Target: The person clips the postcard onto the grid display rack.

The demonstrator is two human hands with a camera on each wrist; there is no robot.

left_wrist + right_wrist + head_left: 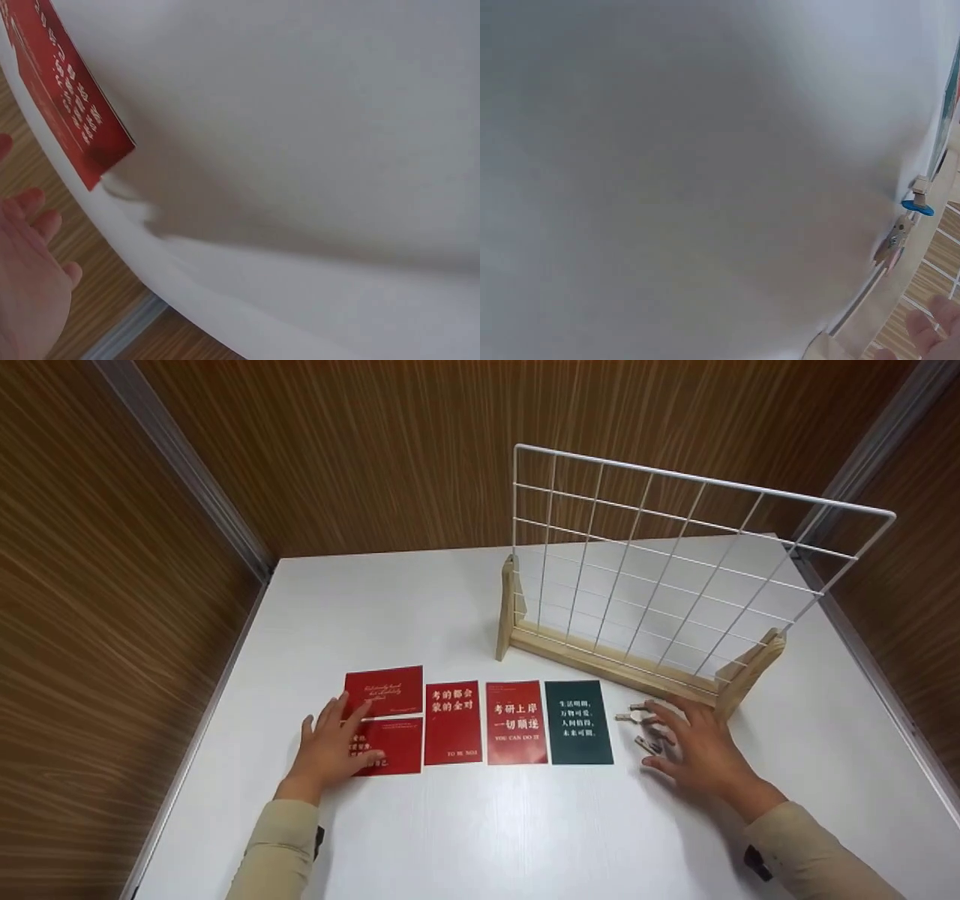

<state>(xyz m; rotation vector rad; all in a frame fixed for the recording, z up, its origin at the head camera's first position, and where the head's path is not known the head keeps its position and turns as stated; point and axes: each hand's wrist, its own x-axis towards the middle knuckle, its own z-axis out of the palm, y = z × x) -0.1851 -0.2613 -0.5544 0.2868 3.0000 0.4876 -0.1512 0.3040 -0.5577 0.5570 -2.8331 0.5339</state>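
My left hand (328, 750) is over the left edges of two stacked red cards, an upper one (397, 684) and a lower one (405, 746), its fingers spread. In the left wrist view the hand (34, 277) shows relaxed fingers with nothing between them, beside a red card (71, 97). My right hand (709, 754) hovers around several small wooden clips (648, 745), fingers apart and loosely bent. Whether it touches a clip cannot be told. In the right wrist view a clip bears a blue disc (918, 208), and the right fingertips (922, 330) show at the lower corner.
Two more red cards (453, 735) (517, 750) and a dark green card (581, 750) lie in a row between the hands. Behind them a white wire grid (705, 480) stands in a wooden base (600, 661). The white table (375, 607) meets wood-grain panels (360, 450).
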